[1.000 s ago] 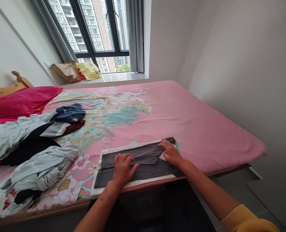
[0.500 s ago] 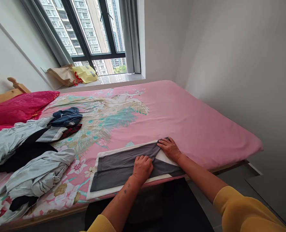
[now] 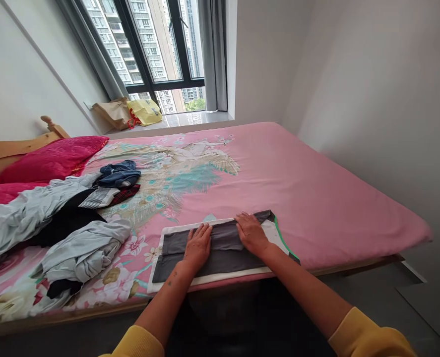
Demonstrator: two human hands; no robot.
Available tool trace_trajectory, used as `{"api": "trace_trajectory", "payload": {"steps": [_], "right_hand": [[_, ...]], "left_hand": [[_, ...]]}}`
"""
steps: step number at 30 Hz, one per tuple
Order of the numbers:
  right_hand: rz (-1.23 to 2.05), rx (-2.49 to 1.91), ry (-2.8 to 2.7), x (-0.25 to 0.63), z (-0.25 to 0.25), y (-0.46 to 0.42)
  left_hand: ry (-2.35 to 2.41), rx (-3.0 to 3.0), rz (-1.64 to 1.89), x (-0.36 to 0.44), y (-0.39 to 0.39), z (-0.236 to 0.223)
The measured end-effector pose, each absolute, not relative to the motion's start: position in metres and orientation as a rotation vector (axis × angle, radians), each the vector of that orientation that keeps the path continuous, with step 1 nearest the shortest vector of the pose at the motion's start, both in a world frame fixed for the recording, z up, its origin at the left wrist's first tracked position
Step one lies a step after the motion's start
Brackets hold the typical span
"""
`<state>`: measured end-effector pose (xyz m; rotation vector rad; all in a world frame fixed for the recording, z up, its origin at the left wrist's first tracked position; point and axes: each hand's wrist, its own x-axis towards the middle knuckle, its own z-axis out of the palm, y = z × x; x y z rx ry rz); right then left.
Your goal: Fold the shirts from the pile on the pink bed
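Observation:
A dark grey and white garment (image 3: 220,260), folded into a long flat strip, lies along the near edge of the bed. Green trim runs down its right end. My left hand (image 3: 198,245) rests flat on the grey cloth left of its middle, fingers stretched out. Further right, my right hand (image 3: 251,233) lies flat on the garment's upper part, fingers extended toward its far edge. Neither hand grips the cloth. Part of the garment is hidden under both hands and the right wrist.
Left on the bed (image 3: 316,198) is a heap of loose clothes: a pale grey garment (image 3: 88,250), black cloth (image 3: 67,225) and blue denim (image 3: 119,173). A red pillow (image 3: 56,161) lies by the wooden headboard (image 3: 15,151). Bags, one yellow (image 3: 145,112), sit on the windowsill.
My left hand has uncurled and shifted left along the cloth. My right hand has moved left off the garment's far right corner, exposing the green trim. The view has turned slightly left.

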<state>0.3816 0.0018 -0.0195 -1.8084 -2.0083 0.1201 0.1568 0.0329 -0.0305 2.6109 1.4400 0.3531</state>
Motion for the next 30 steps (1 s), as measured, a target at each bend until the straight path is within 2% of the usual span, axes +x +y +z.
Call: {"api": "trace_trajectory", "payload": {"steps": [5,9,14,18,22,25,30], "right_hand": [[0.283,-1.905,-2.164,0.347,-0.043,0.000],[0.337,-1.973,-2.201,0.349,-0.051,-0.003],[0.317,-1.925,-2.205,0.323,-0.029,-0.010],[0.339,-1.626,-2.316,0.274,-0.013,-0.018],[0.484,-1.429,-2.383,0.220,-0.017,-0.010],[0.554,-1.417,-2.403,0.189,-0.033,0.002],[0.455,-1.459,-2.312,0.171,-0.053,0.012]], "left_hand": [[1.691,2.505,0.031,0.087,0.047,-0.040],[1.937,2.311,0.191,0.018,0.055,-0.046],[1.809,2.324,0.375,-0.037,0.045,-0.054],[1.714,2.425,0.151,-0.057,0.027,-0.048],[1.693,2.445,-0.052,-0.063,0.015,-0.036],[1.714,2.438,-0.092,-0.057,0.010,-0.034],[2.001,2.315,-0.004,-0.035,0.008,-0.045]]}}
